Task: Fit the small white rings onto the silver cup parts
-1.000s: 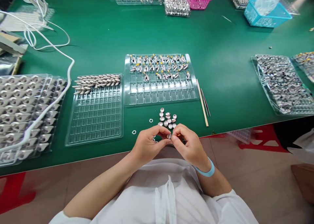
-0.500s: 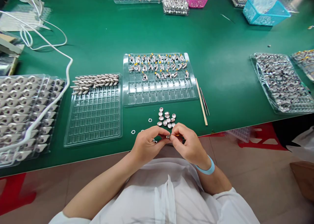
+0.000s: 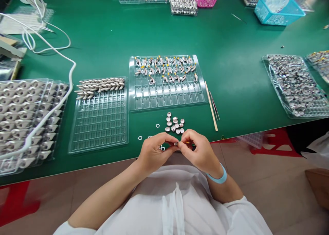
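Note:
My left hand (image 3: pixel 153 150) and my right hand (image 3: pixel 197 150) meet at the near edge of the green table (image 3: pixel 108 39), fingertips pinched together on one small silver part (image 3: pixel 176 143). A yellow tip shows by the right fingers. Just beyond them lies a loose cluster of small silver caps (image 3: pixel 174 124), with a few white rings (image 3: pixel 140 138) to its left. Farther out sits a clear tray (image 3: pixel 167 91) whose far rows hold small parts with yellow tips.
A clear tray (image 3: pixel 100 121) with a row of grey pieces lies left of centre, stacked filled trays (image 3: pixel 25 118) and a white cable (image 3: pixel 51 108) at far left. A wooden stick (image 3: pixel 211 106) lies right of the caps. A tray of silver parts (image 3: pixel 295 85), pink and blue baskets stand farther off.
Both hands stay pinched together on the small part at the table edge; the fingers shift only slightly. Nothing else has moved.

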`<move>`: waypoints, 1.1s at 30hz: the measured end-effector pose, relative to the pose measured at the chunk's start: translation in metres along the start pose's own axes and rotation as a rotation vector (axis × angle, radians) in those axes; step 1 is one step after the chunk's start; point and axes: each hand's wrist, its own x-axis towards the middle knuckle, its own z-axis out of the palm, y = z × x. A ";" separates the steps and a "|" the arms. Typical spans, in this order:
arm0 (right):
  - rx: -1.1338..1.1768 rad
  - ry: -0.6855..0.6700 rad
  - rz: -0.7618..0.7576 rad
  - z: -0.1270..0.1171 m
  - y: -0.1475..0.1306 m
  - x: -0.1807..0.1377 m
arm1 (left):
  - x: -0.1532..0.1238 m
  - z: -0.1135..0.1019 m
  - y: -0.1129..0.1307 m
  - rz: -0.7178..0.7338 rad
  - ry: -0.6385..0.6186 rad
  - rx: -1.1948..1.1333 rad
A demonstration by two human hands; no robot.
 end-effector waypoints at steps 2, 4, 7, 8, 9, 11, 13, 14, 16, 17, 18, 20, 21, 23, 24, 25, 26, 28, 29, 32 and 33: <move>-0.014 0.009 -0.020 0.000 0.000 -0.001 | 0.001 -0.001 0.001 -0.003 -0.016 -0.015; -0.025 0.018 -0.031 0.000 0.000 0.000 | 0.002 -0.003 0.001 0.002 -0.044 -0.031; -0.029 0.020 -0.041 -0.001 -0.001 0.000 | 0.002 -0.007 0.000 0.000 -0.085 -0.043; -0.026 0.014 -0.045 -0.001 -0.001 0.001 | 0.003 -0.008 0.000 -0.007 -0.098 -0.041; -0.022 0.003 -0.050 -0.002 -0.001 0.001 | 0.003 -0.009 -0.001 -0.014 -0.112 -0.037; -0.015 -0.022 -0.063 -0.004 -0.001 0.001 | 0.003 -0.011 -0.001 -0.026 -0.139 -0.024; -0.015 -0.037 -0.081 -0.006 -0.001 0.002 | 0.004 -0.013 -0.001 -0.023 -0.166 -0.006; -0.020 -0.040 -0.094 -0.007 -0.001 0.002 | 0.004 -0.014 -0.002 -0.017 -0.176 0.002; -0.039 -0.045 -0.128 -0.008 -0.001 0.003 | 0.005 -0.015 -0.002 -0.004 -0.196 0.015; -0.052 -0.050 -0.145 -0.009 -0.001 0.003 | 0.005 -0.015 -0.002 0.001 -0.206 0.019; -0.063 -0.056 -0.160 -0.009 -0.001 0.004 | 0.005 -0.016 -0.002 0.005 -0.214 0.023; -0.076 -0.067 -0.178 -0.010 -0.001 0.005 | 0.005 -0.015 -0.001 0.012 -0.223 0.028; -0.078 -0.069 -0.183 -0.010 -0.001 0.005 | 0.005 -0.015 -0.001 0.014 -0.223 0.030; -0.075 -0.065 -0.190 -0.010 -0.001 0.005 | 0.005 -0.015 -0.002 0.014 -0.221 0.029; -0.071 -0.061 -0.193 -0.010 -0.002 0.005 | 0.005 -0.014 -0.002 0.013 -0.221 0.026; -0.065 -0.057 -0.197 -0.010 -0.002 0.005 | 0.004 -0.014 -0.002 0.014 -0.223 0.021; -0.059 -0.054 -0.200 -0.010 -0.002 0.005 | 0.004 -0.015 -0.002 0.018 -0.224 0.015; -0.047 -0.056 -0.200 -0.009 -0.002 0.004 | 0.004 -0.015 -0.003 0.038 -0.228 -0.002; -0.043 -0.061 -0.199 -0.009 -0.002 0.004 | 0.004 -0.015 -0.004 0.051 -0.233 -0.010; -0.047 -0.074 -0.183 -0.008 -0.003 0.004 | 0.003 -0.016 -0.004 0.076 -0.242 -0.029; -0.050 -0.076 -0.172 -0.007 -0.004 0.005 | 0.003 -0.015 -0.004 0.074 -0.239 -0.037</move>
